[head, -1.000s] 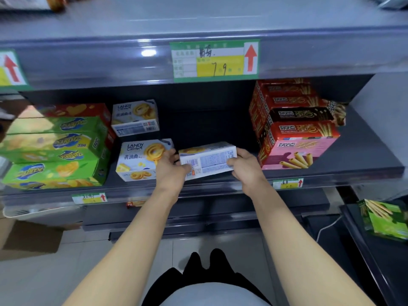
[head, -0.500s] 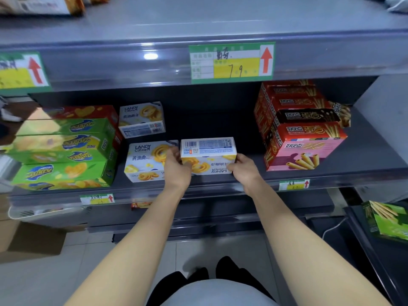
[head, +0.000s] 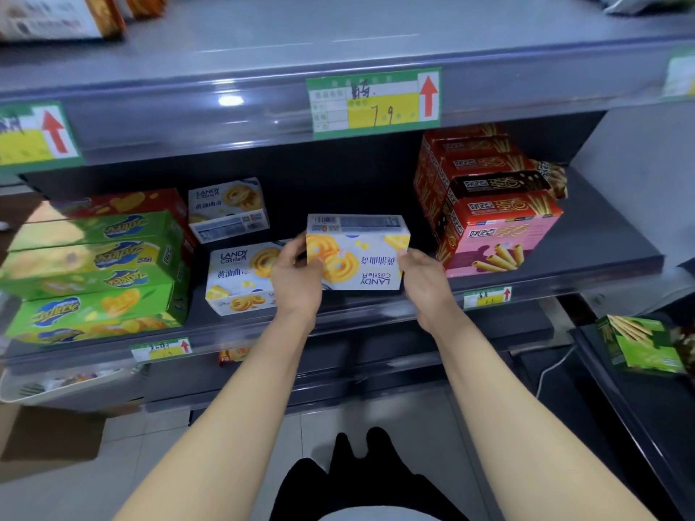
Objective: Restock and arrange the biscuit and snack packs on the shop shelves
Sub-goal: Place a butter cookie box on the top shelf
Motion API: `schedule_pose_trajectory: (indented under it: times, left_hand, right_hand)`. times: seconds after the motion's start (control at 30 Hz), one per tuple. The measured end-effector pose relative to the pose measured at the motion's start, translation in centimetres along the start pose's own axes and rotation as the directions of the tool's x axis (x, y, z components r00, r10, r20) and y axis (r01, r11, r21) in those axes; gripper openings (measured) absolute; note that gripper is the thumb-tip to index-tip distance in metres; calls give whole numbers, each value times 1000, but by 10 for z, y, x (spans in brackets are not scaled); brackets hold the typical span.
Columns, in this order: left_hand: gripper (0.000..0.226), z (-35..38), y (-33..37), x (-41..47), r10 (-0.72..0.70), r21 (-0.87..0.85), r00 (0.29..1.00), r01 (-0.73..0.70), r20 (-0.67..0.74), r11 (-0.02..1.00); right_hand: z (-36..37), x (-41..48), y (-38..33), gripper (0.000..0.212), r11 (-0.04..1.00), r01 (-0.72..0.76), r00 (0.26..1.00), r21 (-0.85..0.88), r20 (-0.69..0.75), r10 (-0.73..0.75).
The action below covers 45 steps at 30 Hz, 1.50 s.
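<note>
Centre frame: the left hand (head: 297, 274) curls round the left end of a white butter-cookie box (head: 357, 253), its thumb lying across the printed front. The right hand (head: 423, 280) mirrors it at the lower right corner, fingers wrapped behind and thumb in front. Both hands hold the box by its short ends. The box stands at the front middle of the grey shelf (head: 601, 253), long side level and front face toward the camera. Its lettering reads upside down, so it is inverted. Whether its base touches the shelf or hangs just above it cannot be told. Just left of it, partly hidden by the left hand, stands a matching cookie box (head: 240, 280) with its lettering the right way up. A third cookie box (head: 229, 208) sits tilted further back. At the far left is a stack of green snack boxes (head: 97, 276). Right of centre, apart from the held box, is a pile of red and pink biscuit-stick boxes (head: 496, 227). A green and yellow price tag (head: 374, 103) hangs on the shelf edge above, and a green pack (head: 639, 344) lies at the lower right. The box looks like thin printed card: probably light, fairly stiff, smooth enough to slip, with brittle biscuits inside. The short ends near the corners seem the safest hold, since squeezing the broad faces could dent them.
</note>
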<state>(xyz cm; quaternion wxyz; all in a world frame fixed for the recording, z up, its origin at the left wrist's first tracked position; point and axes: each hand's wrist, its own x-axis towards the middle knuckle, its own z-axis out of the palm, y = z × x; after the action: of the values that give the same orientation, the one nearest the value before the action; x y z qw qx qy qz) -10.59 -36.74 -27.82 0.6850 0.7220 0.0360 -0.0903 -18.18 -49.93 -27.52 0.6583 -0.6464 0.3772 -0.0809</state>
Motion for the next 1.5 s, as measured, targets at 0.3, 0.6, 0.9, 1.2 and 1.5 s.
schedule_pose_trajectory:
  times: [0.3,0.6,0.9,1.2,1.5]
  left_hand:
    - [33,-7,9,-66,14,-49,999,-17,-50,999]
    - [64,-2,5,-175,39,-97,995,-31,91,995]
    - [49,5,57,-239,178,-345,980,-139,85,928]
    - [37,16,162,-236,344,-453,925,-241,161,859]
    - [71,10,257,-153,651,70,756,-647,-73,759]
  right_hand:
    - [-39,-39,2,36,996,52,996,71,63,-57]
    - [-103,-109,-5,37,954,204,910,219,316,-267]
    - [-125,-151,-41,77,812,455,798,366,236,-554]
    - [-133,-178,-121,73,718,613,601,331,395,-695]
    - [-138,-143,-232,73,673,738,614,41,375,-695]
